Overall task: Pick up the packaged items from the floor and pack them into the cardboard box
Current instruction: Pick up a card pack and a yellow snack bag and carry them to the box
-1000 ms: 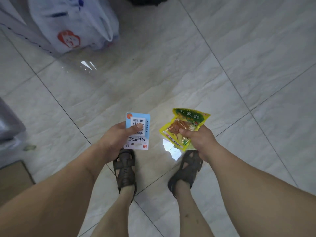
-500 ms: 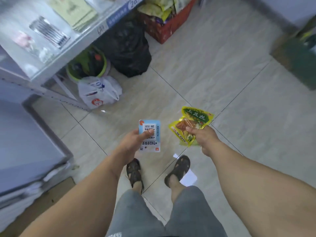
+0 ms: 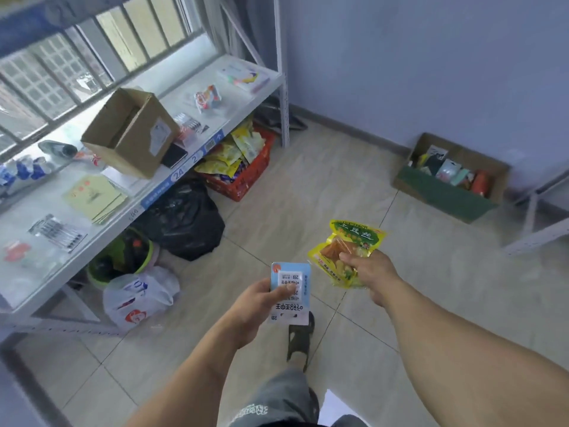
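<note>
- Pale blue and white, the flat rectangular card packet (image 3: pixel 291 292) sits in the left hand (image 3: pixel 257 309), thumb pressed on its face and fingers behind it, held above the beige tiled floor (image 3: pixel 431 288).
- The yellow and green plastic snack pouch (image 3: pixel 345 251) is pinched near its lower half by the right hand (image 3: pixel 371 274), just right of the card packet and not touching it.
- An open brown cardboard box (image 3: pixel 132 131) stands tilted on the white metal shelf (image 3: pixel 92 217) at upper left, well apart from both hands.
- A red plastic crate (image 3: pixel 246 177) full of yellow packets sits under the shelf, beside a black plastic bag (image 3: pixel 184 220).
- A green-fronted cardboard box (image 3: pixel 446 180) holding mixed items rests against the blue wall at right.
</note>
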